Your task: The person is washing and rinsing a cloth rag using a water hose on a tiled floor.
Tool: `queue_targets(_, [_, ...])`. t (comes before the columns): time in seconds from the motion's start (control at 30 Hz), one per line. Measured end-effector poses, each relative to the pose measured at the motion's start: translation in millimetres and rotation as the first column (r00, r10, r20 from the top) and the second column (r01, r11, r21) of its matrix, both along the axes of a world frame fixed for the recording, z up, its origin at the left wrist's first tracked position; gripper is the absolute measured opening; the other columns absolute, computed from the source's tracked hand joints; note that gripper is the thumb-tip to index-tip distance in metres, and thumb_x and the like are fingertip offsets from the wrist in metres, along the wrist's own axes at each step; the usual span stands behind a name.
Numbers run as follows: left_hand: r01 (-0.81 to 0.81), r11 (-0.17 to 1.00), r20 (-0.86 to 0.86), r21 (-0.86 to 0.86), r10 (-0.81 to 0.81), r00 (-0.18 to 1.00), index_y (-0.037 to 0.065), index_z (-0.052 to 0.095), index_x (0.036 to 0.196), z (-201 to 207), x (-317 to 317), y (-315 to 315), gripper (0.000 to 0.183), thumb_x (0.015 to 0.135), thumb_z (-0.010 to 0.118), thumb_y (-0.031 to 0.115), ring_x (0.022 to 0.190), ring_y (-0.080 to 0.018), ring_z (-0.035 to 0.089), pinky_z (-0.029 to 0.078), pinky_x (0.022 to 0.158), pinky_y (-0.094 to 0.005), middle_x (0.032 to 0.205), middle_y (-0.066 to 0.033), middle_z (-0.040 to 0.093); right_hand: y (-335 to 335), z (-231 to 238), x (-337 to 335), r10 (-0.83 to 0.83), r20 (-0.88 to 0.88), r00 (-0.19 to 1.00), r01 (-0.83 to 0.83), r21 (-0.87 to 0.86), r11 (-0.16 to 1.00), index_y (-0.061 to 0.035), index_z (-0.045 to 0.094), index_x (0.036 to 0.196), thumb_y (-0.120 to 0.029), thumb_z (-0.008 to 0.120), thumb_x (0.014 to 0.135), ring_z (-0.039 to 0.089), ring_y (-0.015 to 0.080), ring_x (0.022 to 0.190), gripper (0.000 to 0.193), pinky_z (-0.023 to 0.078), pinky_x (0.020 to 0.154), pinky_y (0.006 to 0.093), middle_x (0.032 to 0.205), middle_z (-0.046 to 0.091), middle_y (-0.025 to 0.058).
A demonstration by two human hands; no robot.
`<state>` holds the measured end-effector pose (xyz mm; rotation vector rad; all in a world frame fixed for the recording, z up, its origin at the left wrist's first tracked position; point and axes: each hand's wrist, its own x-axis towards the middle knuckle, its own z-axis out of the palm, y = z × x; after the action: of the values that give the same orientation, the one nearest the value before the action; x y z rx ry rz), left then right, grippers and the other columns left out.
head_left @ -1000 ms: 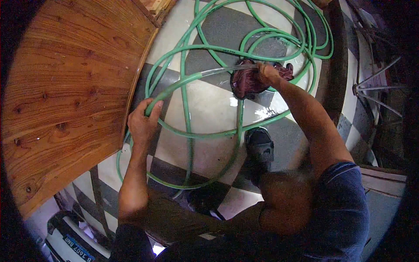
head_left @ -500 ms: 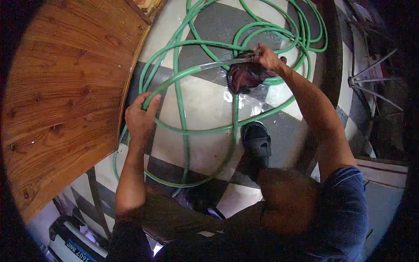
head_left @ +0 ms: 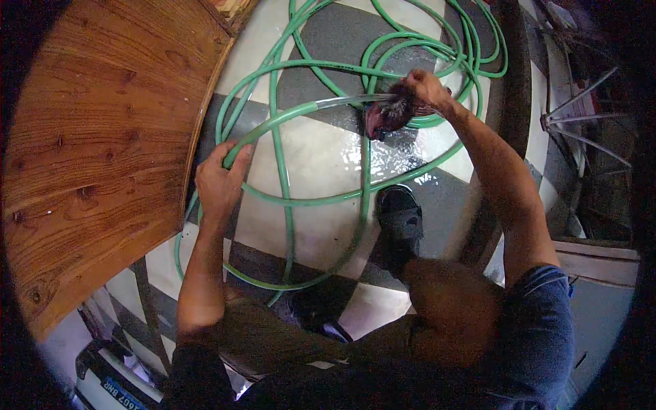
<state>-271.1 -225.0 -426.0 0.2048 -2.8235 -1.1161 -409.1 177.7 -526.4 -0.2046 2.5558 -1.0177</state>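
Note:
My left hand (head_left: pixel 222 179) is closed round a green garden hose (head_left: pixel 270 123) near its end. From that end a clear streak, seemingly water, runs to a wet, dark-red, cloth-like bundle (head_left: pixel 388 121). My right hand (head_left: pixel 425 90) grips the bundle's upper part, its fingers bent and partly hidden. The bundle hangs bunched over the wet floor (head_left: pixel 393 156), which glints just below it.
Loose hose coils (head_left: pixel 471 41) spread over the checkered tiles. A brown wooden panel (head_left: pixel 102 137) stands at the left. My dark sandal (head_left: pixel 400 219) is below the wet patch. At the right are a dark ledge (head_left: pixel 512 102) and thin metal rods (head_left: pixel 581 123).
The dark-red bundle has drawn up and turned, and hangs more compactly. My right hand has moved slightly right. More water shines on the tiles beneath. My left hand stays on the hose.

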Motion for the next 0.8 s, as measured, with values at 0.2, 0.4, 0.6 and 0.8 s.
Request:
queue_targets(0.2, [-0.013,0.998,0.067,0.060,0.009,0.998,0.001,0.060,0.086,13,0,4,0.031,0.073,0.061,0.029,0.056,-0.0177,0.053,0.042,0.057,-0.0295,0.062,-0.0118,0.056,-24,38,-15,-0.134,-0.256,0.958,0.132,-0.023,0.991,0.0016,0.051,0.087,-0.045,0.050,0.077,0.055,0.0282,0.069,0.048,0.041,0.063,0.0353,0.076,0.056,0.0205])
queue_targets(0.4, [-0.040,0.999,0.074,0.029,0.037,0.997,0.000,0.059,0.086,16,-3,5,0.030,0.073,0.061,0.027,0.055,-0.0170,0.052,0.042,0.055,-0.0292,0.061,-0.0117,0.056,29,-28,3,0.478,-0.093,0.874,-0.316,0.638,0.702,-0.0021,0.054,0.094,-0.047,0.056,0.070,0.057,0.0323,0.069,0.051,0.044,0.058,0.0349,0.080,0.057,0.0206])
queue_targets(0.6, [-0.024,1.000,0.084,0.000,0.024,0.996,0.000,0.059,0.087,14,0,-1,0.034,0.072,0.061,0.031,0.059,-0.0214,0.054,0.042,0.058,-0.0308,0.064,-0.0133,0.056,-3,6,-11,0.117,0.089,0.989,-0.140,0.334,0.932,-0.0050,0.059,0.084,-0.039,0.055,0.074,0.051,0.0183,0.056,0.036,0.040,0.049,0.0321,0.065,0.053,0.0074])
queue_targets(0.8, [-0.025,0.999,0.083,-0.020,0.026,0.996,0.000,0.058,0.087,5,-5,3,0.038,0.073,0.060,0.034,0.063,-0.0258,0.056,0.043,0.060,-0.0323,0.068,-0.0158,0.058,-35,98,-30,-0.412,0.179,0.894,0.432,-0.593,0.679,-0.0007,0.053,0.098,-0.021,0.050,0.078,0.056,0.0241,0.067,0.029,0.043,0.060,0.0350,0.073,0.055,0.0148])
